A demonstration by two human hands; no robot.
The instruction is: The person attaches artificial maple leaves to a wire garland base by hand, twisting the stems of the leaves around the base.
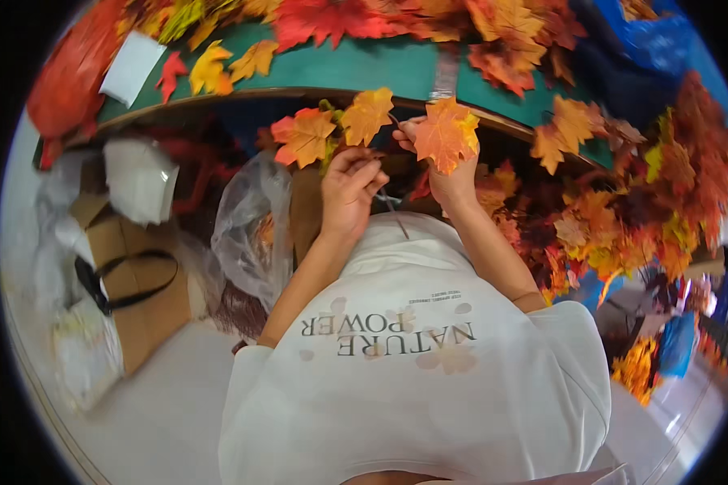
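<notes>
The left hand (349,187) is closed in a pinch, its fingertips gathered on the stem end of a sprig of leaves (332,129) — two orange ones with a bit of green between them, fanned out just above the knuckles. The right hand (438,166) sits close beside it, thumb and fingers gripping an orange maple leaf (446,133) with a yellow edge, which covers most of the hand. A thin wire (393,212) runs down from between the two hands toward the white T-shirt (412,356) below them. Just above the hands curves the wooden edge of a green table (364,69), strewn farther up with loose red, orange and yellow leaves (332,20). To the right of the right hand a thick heap of leafy garlands (623,194) spills down from the table. To the left of the left hand hangs a clear plastic bag (247,222), and farther left lies a cardboard box (137,275) with a black strap (117,279) across it, white packets beside it.
</notes>
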